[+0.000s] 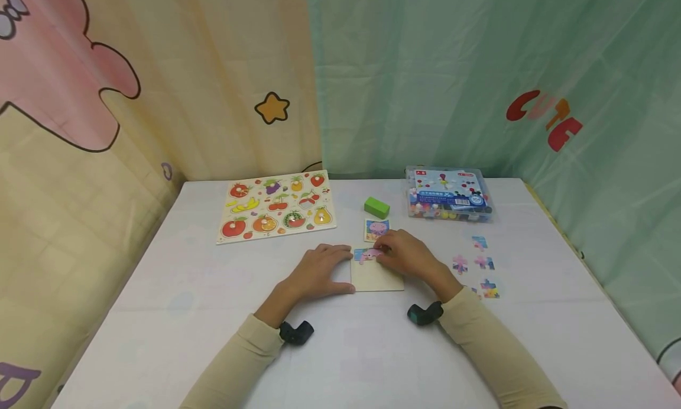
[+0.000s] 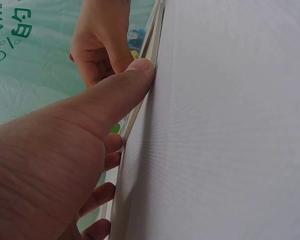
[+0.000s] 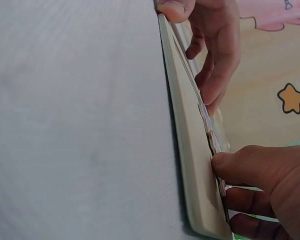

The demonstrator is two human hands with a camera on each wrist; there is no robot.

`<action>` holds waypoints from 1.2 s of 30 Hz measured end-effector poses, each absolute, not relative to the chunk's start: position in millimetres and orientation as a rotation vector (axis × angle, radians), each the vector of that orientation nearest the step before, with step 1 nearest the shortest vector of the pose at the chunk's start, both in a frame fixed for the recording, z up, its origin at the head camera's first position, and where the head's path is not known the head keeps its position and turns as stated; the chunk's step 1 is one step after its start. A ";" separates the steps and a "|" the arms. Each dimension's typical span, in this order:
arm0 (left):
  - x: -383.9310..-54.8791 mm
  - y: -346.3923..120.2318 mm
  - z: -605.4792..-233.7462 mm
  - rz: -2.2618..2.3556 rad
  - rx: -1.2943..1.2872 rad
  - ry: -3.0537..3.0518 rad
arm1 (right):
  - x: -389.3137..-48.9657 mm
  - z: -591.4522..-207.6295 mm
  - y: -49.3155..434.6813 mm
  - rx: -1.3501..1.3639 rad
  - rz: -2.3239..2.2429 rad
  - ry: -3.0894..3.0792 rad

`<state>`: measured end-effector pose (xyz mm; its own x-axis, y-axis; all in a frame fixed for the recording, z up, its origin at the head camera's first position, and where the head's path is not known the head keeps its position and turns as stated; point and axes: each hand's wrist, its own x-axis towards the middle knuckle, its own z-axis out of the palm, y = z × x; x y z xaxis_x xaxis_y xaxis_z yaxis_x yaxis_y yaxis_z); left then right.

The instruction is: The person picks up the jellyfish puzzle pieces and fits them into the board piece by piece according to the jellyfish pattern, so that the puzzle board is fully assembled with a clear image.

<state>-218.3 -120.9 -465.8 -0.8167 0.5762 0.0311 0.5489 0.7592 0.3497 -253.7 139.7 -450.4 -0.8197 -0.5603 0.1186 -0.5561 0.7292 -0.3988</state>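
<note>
A wooden puzzle board (image 1: 379,279) lies flat in front of the person, with pink and blue jigsaw pieces (image 1: 362,255) along its far edge. Against the board's left side rests the left hand (image 1: 318,271), its thumb at the near corner and its extended fingers by the far one. The right hand (image 1: 407,254) pinches a jigsaw piece at the board's far right; most of that piece is hidden by the fingers. In the right wrist view, the right thumb (image 3: 240,165) sits on the pieces' edge. A small picture card (image 1: 376,230) lies just beyond the board.
Loose jigsaw pieces (image 1: 485,262) lie on the white table (image 1: 340,362) right of the board. Farther back are a fruit puzzle board (image 1: 279,206), a green block (image 1: 376,207) and a clear plastic case (image 1: 449,194) of colored beads. Curtains hang behind the table.
</note>
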 end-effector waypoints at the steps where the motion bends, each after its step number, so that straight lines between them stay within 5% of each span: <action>1: -218.3 -120.8 -465.6 0.534 0.920 2.873 | -253.8 -450.5 139.6 -0.943 -0.671 2.913; 36: -218.2 -121.5 -466.9 0.546 0.921 2.870 | -254.2 -449.6 143.6 -0.921 -0.653 2.858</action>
